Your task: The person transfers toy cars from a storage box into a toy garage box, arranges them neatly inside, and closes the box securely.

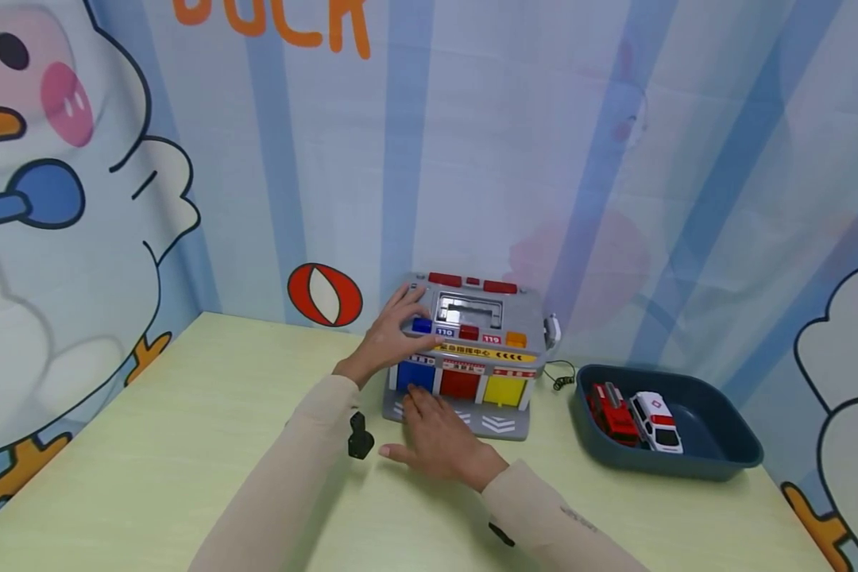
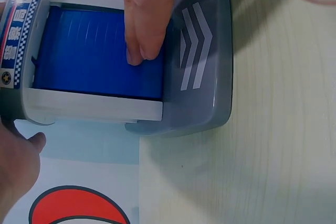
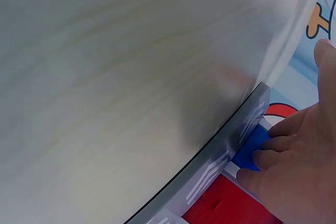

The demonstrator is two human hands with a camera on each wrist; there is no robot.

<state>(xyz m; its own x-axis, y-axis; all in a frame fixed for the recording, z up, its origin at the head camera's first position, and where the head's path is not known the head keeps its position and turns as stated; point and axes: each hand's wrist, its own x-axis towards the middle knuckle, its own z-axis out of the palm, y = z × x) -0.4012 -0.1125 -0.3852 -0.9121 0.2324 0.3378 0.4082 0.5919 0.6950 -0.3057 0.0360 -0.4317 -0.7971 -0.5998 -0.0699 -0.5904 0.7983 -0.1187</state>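
Observation:
A grey toy fire-station garage (image 1: pixel 529 318) stands on the table against the backdrop. It has blue, red (image 1: pixel 460 384) and yellow (image 1: pixel 504 390) doors. My left hand (image 1: pixel 393 338) holds its upper left corner, fingers over the roof and thumb along the front edge near a blue button (image 1: pixel 422 325). Lower down, my right hand (image 1: pixel 439 437) reaches over the grey ramp (image 1: pixel 500 425), its straight fingers touching the bottom of the blue door (image 2: pixel 94 51). The right wrist view shows those fingers (image 3: pixel 278 158) at the blue door, beside the red one.
Right of the garage sits a dark blue tray (image 1: pixel 715 469) with a red toy fire truck (image 1: pixel 615 415) and a white toy ambulance (image 1: pixel 655 422). A thin black cord (image 1: pixel 562 381) lies between garage and tray. A printed cloth backdrop (image 1: pixel 472 159) rises behind the pale table (image 1: pixel 186 445).

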